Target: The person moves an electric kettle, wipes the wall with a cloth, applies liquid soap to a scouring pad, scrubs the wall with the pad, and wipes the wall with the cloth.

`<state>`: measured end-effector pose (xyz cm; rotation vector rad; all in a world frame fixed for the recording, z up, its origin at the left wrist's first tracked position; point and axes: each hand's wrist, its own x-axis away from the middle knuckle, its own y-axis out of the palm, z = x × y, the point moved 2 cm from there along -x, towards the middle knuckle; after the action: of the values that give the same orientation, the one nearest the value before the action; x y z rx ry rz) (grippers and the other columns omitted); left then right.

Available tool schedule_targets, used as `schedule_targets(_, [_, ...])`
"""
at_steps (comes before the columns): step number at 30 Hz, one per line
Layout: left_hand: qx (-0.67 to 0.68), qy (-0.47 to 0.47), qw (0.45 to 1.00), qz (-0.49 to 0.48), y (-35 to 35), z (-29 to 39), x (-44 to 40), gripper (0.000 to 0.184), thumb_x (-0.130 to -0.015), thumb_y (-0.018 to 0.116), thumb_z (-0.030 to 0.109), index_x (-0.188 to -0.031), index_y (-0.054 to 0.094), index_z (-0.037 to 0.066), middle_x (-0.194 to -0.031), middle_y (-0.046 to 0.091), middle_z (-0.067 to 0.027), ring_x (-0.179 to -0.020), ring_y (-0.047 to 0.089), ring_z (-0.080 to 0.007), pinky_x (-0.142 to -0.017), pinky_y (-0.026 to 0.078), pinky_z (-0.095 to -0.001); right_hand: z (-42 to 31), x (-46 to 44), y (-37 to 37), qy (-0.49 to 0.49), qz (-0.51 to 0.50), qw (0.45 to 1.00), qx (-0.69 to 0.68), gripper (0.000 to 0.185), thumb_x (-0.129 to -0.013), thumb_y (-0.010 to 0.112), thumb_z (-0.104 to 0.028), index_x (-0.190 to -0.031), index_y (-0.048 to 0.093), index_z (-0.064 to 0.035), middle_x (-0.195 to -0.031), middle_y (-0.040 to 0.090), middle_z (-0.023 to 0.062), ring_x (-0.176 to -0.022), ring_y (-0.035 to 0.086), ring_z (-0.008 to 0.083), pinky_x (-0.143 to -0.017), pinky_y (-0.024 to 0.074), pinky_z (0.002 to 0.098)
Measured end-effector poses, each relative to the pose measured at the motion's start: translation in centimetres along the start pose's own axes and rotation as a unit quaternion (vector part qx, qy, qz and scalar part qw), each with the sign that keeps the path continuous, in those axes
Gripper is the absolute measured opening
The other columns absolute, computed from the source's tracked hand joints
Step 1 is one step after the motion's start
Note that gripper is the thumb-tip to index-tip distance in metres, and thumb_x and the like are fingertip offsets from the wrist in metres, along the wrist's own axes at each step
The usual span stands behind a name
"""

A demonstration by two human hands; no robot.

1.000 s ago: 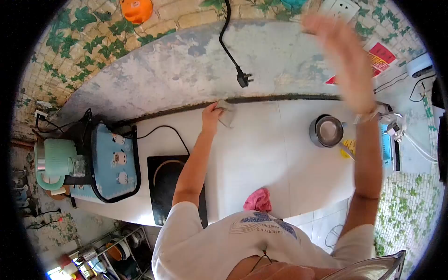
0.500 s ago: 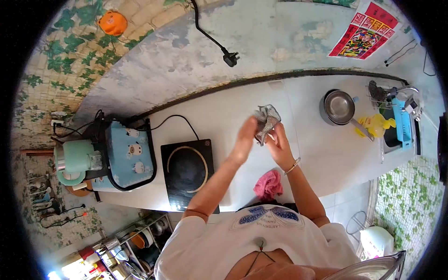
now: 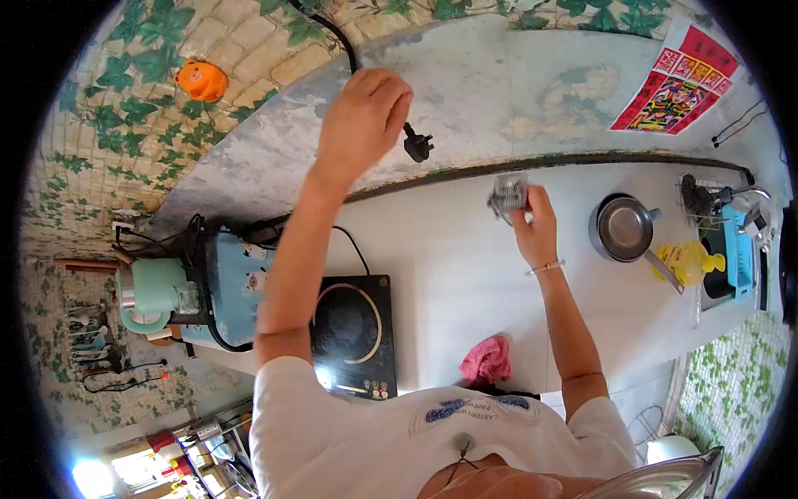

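My right hand pinches a crumpled grey patterned cloth above the white counter, close to the wall. My left hand is raised in front of the wall with its fingers curled. It overlaps a hanging black power cable, whose plug dangles just to the right of the fingers. Whether the left fingers touch the cable or hold anything is hidden. A pink cloth lies bunched at the counter's front edge, apart from both hands.
Left of centre is a black induction cooktop, below my left forearm. Beyond it stand a blue cow-patterned covered appliance and a mint-green kettle. To the right are a pan, a yellow bottle and the sink.
My left hand has let go of the grey cloth and swung up and left to the hanging cable. The right hand keeps the cloth and has shifted slightly right. The view has tilted up.
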<state>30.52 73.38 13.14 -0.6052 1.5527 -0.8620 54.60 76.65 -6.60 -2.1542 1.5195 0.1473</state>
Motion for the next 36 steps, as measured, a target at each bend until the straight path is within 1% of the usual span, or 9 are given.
schedule_targets(10, [-0.265,-0.16,0.943,-0.119,-5.8,-7.1,1.7,0.04,-0.087,0.057,0.039,-0.062,0.061,0.008,-0.052,0.056,-0.0088,-0.05,0.058,-0.0282,-0.049,0.046,-0.0388,-7.6,-16.2,1.6,-0.337,0.236,0.906,0.097,0.012,-0.08,0.063,-0.005,-0.091,0.061,-0.0075,-0.106,0.054,0.0115,-0.082,0.057,0.0279,-0.072,0.049,0.0376])
schedule_targets(12, [-0.21,-0.181,0.947,-0.16,-6.8,-7.9,0.9,0.043,-0.087,0.057,0.043,-0.061,0.062,0.009,-0.054,0.057,-0.0091,-0.052,0.059,-0.0279,-0.05,0.046,-0.0381,-8.1,-17.2,6.3,-0.131,0.025,0.986,-0.099,0.012,-0.082,0.063,-0.011,-0.093,0.064,-0.0072,-0.09,0.061,0.0076,-0.082,0.057,0.0246,-0.07,0.0467,0.0349])
schedule_targets(16, [-0.107,-0.247,0.94,-0.211,-6.7,-8.9,0.4,0.047,-0.085,0.057,0.049,-0.063,0.068,0.009,-0.056,0.06,-0.0088,-0.055,0.059,-0.0271,-0.053,0.045,-0.0364,-10.9,-15.3,15.1,-0.531,0.002,0.838,0.124,0.02,-0.081,0.058,-0.016,-0.1,0.063,-0.013,-0.11,0.057,0.0001,-0.088,0.056,0.0196,-0.073,0.0505,0.0299])
schedule_targets(20, [-0.112,-0.238,0.939,-0.223,-6.5,-9.1,0.4,0.049,-0.084,0.058,0.051,-0.063,0.069,0.008,-0.056,0.06,-0.0069,-0.057,0.061,-0.0239,-0.055,0.045,-0.0356,-9.1,-14.2,13.7,-0.284,-0.102,0.953,-0.024,0.019,-0.086,0.058,-0.02,-0.099,0.062,-0.0064,-0.096,0.061,0.0052,-0.088,0.056,0.0245,-0.076,0.0493,0.0351])
schedule_targets(23, [-0.121,-0.256,0.922,-0.263,-5.6,-8.9,0.6,0.053,-0.084,0.056,0.055,-0.062,0.07,0.009,-0.056,0.062,-0.0047,-0.058,0.062,-0.0213,-0.056,0.046,-0.0348,-4.3,-16.0,6.6,-0.103,0.01,0.994,-0.039,0.016,-0.082,0.063,-0.014,-0.095,0.063,-0.004,-0.095,0.06,0.0107,-0.092,0.057,0.0266,-0.078,0.0475,0.0358])
schedule_targets(24, [-0.114,-0.254,0.923,-0.264,-5.5,-8.5,0.5,0.053,-0.084,0.056,0.055,-0.062,0.07,0.009,-0.056,0.062,-0.0047,-0.058,0.062,-0.0213,-0.056,0.046,-0.0348,-5.5,-16.3,4.3,-0.317,0.286,0.902,0.065,0.016,-0.077,0.063,-0.005,-0.093,0.063,-0.0078,-0.092,0.06,0.0104,-0.086,0.055,0.029,-0.075,0.045,0.0384])
schedule_targets(27, [-0.149,-0.276,0.895,-0.316,-5.0,-8.0,-0.6,0.058,-0.084,0.051,0.06,-0.062,0.071,0.01,-0.057,0.063,-0.0029,-0.059,0.062,-0.0208,-0.057,0.046,-0.0342,-7.6,-17.7,3.3,-0.291,0.38,0.875,0.066,0.021,-0.073,0.063,-0.003,-0.092,0.064,-0.011,-0.1,0.059,0.0075,-0.09,0.055,0.0279,-0.077,0.0463,0.041])
schedule_targets(31, [-0.153,-0.316,0.877,-0.327,-5.1,-8.0,-0.6,0.062,-0.084,0.048,0.063,-0.061,0.07,0.01,-0.058,0.063,-0.0038,-0.061,0.063,-0.0235,-0.059,0.047,-0.0347,-9.9,-15.3,11.9,-0.374,0.02,0.925,0.065,0.009,-0.08,0.061,-0.017,-0.089,0.063,-0.0157,-0.1,0.058,-0.0008,-0.087,0.056,0.0226,-0.071,0.0488,0.0368])
schedule_targets(36, [-0.134,-0.248,0.923,-0.261,-4.7,-6.8,-1.9,0.057,-0.085,0.051,0.057,-0.06,0.069,0.009,-0.056,0.062,-0.0051,-0.059,0.062,-0.0238,-0.057,0.046,-0.0351,-3.7,-12.1,13.0,-0.385,-0.048,0.916,0.101,0.014,-0.079,0.062,-0.018,-0.092,0.063,-0.011,-0.096,0.059,0.0031,-0.084,0.058,0.0245,-0.072,0.0499,0.0354])
